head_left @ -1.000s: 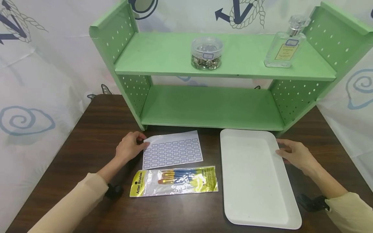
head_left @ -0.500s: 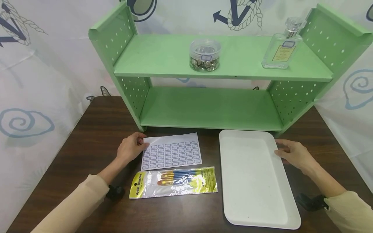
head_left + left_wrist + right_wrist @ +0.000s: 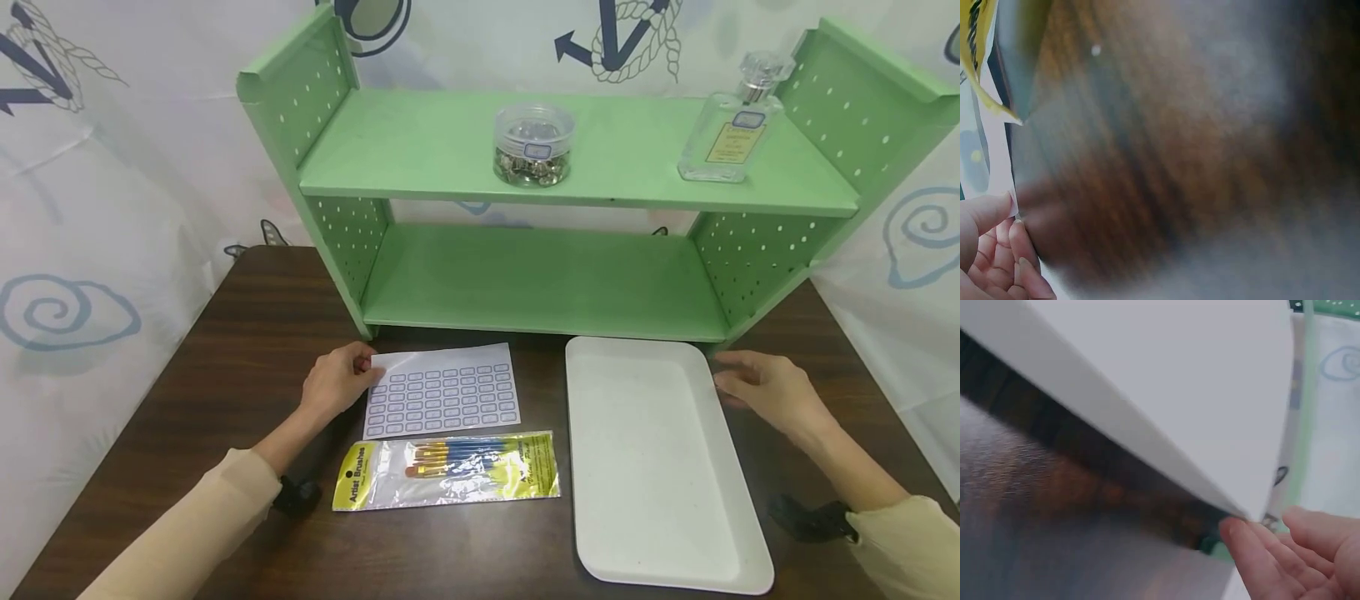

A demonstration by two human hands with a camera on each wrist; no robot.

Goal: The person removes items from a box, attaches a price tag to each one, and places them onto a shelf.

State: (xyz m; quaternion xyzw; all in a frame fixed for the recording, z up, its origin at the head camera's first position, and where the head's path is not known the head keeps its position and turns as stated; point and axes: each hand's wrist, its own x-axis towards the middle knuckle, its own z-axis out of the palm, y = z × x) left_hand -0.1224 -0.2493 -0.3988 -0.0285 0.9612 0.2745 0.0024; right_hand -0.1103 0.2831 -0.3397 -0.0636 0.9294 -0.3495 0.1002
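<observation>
My left hand [image 3: 332, 385] pinches the upper left edge of a white sheet of label stickers [image 3: 442, 392] printed with rows of small blue-bordered rectangles. In the left wrist view, thumb and fingers [image 3: 984, 212] meet at the paper's edge. Below the sheet lies a clear and yellow packet of artist brushes [image 3: 450, 471]. A white rectangular tray [image 3: 660, 467] stands right of both. My right hand [image 3: 776, 396] is beside the tray's far right rim, thumb and fingers spread apart and holding nothing. The right wrist view has its fingertips [image 3: 1233, 530] right at the tray's corner.
A green two-tier shelf [image 3: 547, 287] stands behind at the table's back. Its upper board bears a clear jar [image 3: 532, 150] of small metal pieces and a glass perfume bottle [image 3: 731, 137], each with a blue-bordered label. Dark wooden table [image 3: 247, 333] surrounds everything.
My right hand has let go of the tray's right rim and shifted slightly right. The left hand keeps its pinch on the label sheet, whose raised upper left corner has settled flatter.
</observation>
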